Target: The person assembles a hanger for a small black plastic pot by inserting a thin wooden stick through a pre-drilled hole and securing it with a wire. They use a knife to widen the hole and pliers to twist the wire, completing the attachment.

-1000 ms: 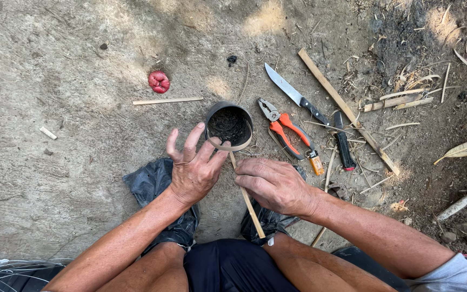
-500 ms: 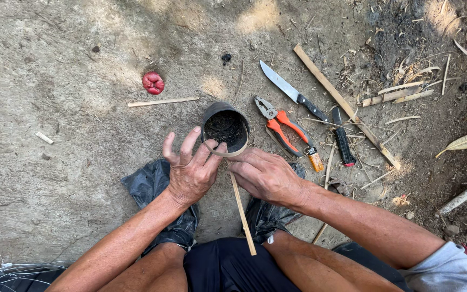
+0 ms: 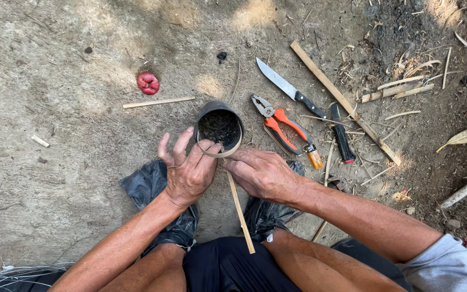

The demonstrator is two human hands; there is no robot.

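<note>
Left hand: the left hand [image 3: 187,173] sat at the near rim of the dark cylinder [image 3: 218,125], thumb and forefinger pinching a thin bamboo strip [image 3: 232,148] bent around that rim, the other 3 fingers spread and lifted.
Right hand: the right hand [image 3: 263,174] lay just beside the left one, its fingertips closed on the same strip where it left the rim.
Strip: from the 2 hands it ran straight back toward the person, ending over the dark trousers [image 3: 228,267].
Cylinder: it stood upright on the bare ground [image 3: 55,178] near the middle of the view, its inside dark; whether it held anything, I could not tell.
Feet: both were wrapped in black plastic [image 3: 147,186], 1 on each side of the strip.
Pliers: orange-handled pliers [image 3: 279,123] lay just right of the cylinder.
Knife: a knife [image 3: 290,89] with a black handle lay beyond the pliers, blade pointing toward the far edge.
Long slat: a long bamboo slat [image 3: 341,100] lay slantwise to the right of the knife.
Small stick: a pale stick [image 3: 158,102] lay left of the cylinder.
Red thing: a small red lump [image 3: 148,83] sat beyond that stick.
Far right corner: split bamboo scraps [image 3: 395,89] lay scattered on darker soil.
</note>
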